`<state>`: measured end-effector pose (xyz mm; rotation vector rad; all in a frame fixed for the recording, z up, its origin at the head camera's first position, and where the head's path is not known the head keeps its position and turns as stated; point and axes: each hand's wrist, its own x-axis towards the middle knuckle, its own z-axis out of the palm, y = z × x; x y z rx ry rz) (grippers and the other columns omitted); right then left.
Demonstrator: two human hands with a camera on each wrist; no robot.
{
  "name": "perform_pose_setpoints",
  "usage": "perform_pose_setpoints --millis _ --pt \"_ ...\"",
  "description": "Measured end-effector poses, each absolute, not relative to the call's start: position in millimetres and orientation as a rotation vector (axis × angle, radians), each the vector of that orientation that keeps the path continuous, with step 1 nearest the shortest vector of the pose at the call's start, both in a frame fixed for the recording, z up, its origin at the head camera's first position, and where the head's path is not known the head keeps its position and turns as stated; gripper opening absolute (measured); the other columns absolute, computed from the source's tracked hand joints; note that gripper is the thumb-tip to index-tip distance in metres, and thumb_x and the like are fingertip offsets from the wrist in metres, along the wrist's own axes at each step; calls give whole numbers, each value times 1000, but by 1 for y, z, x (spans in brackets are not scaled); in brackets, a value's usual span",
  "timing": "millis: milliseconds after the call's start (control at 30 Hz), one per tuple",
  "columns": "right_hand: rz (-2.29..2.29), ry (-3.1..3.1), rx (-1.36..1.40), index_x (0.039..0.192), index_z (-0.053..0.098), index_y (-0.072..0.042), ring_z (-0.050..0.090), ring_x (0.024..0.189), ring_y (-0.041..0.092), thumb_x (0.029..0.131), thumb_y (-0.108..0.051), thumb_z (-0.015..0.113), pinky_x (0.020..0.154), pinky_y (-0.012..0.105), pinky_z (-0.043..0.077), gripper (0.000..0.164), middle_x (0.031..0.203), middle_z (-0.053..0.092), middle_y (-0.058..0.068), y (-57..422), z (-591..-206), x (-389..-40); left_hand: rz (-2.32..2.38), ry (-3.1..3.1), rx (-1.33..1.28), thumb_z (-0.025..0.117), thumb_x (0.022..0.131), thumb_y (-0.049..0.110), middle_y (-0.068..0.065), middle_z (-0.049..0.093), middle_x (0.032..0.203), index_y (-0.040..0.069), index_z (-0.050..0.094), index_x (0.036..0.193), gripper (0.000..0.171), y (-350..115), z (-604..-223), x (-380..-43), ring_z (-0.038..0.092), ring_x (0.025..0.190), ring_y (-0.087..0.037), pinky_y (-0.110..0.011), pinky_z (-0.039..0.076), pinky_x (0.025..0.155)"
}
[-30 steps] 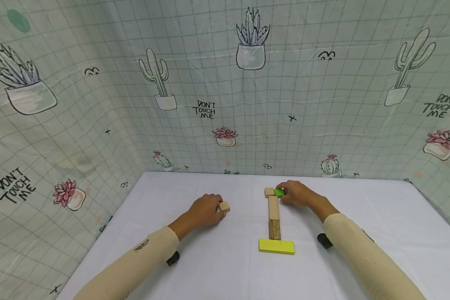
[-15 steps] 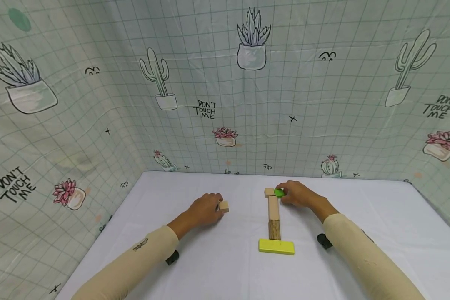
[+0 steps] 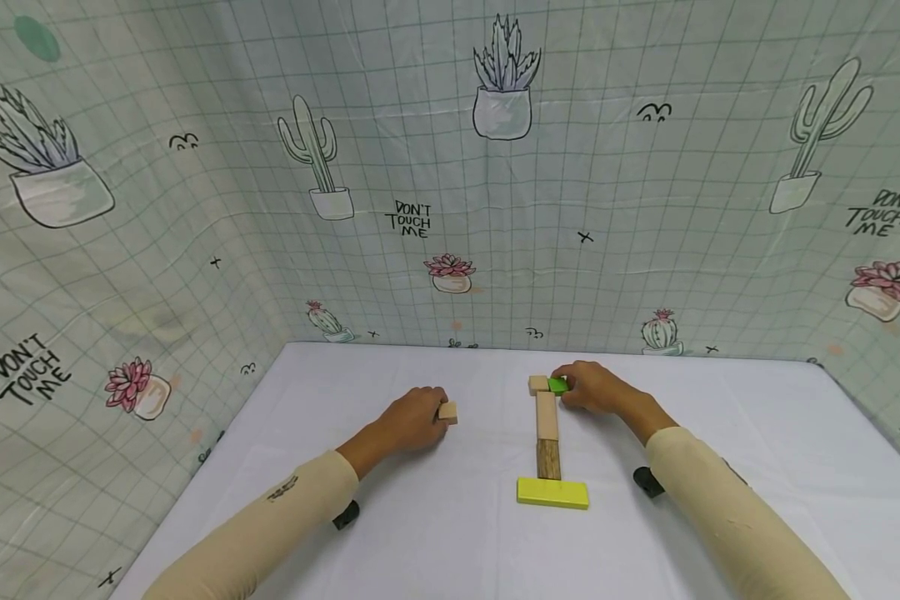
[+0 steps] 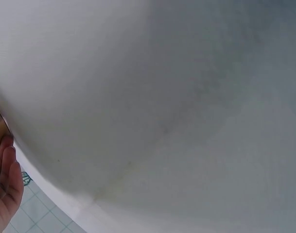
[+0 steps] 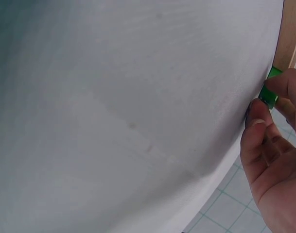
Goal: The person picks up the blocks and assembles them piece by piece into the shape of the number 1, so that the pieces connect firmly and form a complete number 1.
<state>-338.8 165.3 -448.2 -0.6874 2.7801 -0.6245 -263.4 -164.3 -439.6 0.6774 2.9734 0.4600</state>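
A small plain wooden block [image 3: 447, 412] is pinched between the thumb and fingers of my left hand [image 3: 414, 419], left of the row of blocks. My right hand [image 3: 594, 388] pinches a green block [image 3: 557, 386] at the far end of that row. Touching the green block on its left is a natural wood cube [image 3: 538, 384]. From there a light wooden block [image 3: 547, 415] and a darker brown block [image 3: 548, 459] run toward me. Across the near end lies a long yellow block [image 3: 552, 492]. In the right wrist view, fingertips hold the green block [image 5: 271, 87] beside light wood.
A white cloth covers the table [image 3: 450, 533]. Behind and to the left hangs a grid-patterned curtain [image 3: 540, 192] printed with cacti. Dark wrist-camera parts show under the left sleeve [image 3: 292, 500] and the right sleeve [image 3: 720, 492].
The block in my left hand has turned slightly and moved a touch left over the last second. My right hand and the row of blocks look unmoved.
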Motion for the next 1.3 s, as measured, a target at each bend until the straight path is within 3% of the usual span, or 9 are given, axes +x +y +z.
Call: perform_pose_setpoints --millis 567,1300 --pt "-612 2789 -683 128 63 -1 56 87 22 88 -9 71 81 41 51 42 102 65 13 166 -446 -340 486 2952 721 65 92 7 -10 68 99 -4 63 115 26 -164 -438 -265 61 86 -17 -34 54 78" --pt "-647 2780 -677 130 63 0 56 88 22 88 -9 70 82 43 51 43 104 66 14 167 -450 -338 455 2960 762 66 93 7 -9 68 95 -2 64 110 19 -156 -439 -268 62 85 -17 -33 53 76"
